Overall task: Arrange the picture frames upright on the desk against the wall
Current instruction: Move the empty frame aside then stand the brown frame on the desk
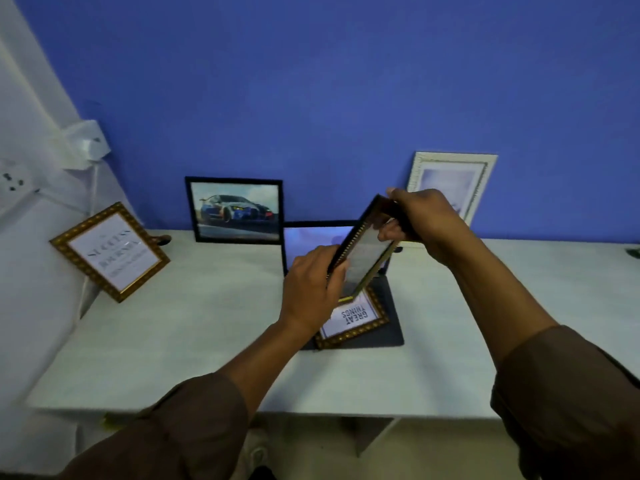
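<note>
Both hands hold a gold-edged picture frame (363, 252) tilted in the air above the desk's middle. My left hand (311, 289) grips its lower left edge, and my right hand (422, 220) grips its top right corner. Under it a gold frame reading "GREAT THINGS" (356, 320) lies flat on a dark frame (388, 323). A black-framed car picture (237, 211) and a white frame (453, 183) stand upright against the blue wall. A gold frame with text (110, 252) leans at the left wall. A black frame with a blue picture (311, 245) stands behind my hands.
The white desk (180, 334) runs from the left wall to the right edge of view. A white socket plate (14, 181) and a white adapter with a cable (86, 143) sit on the left wall. A small dark object (162, 240) lies near the back left.
</note>
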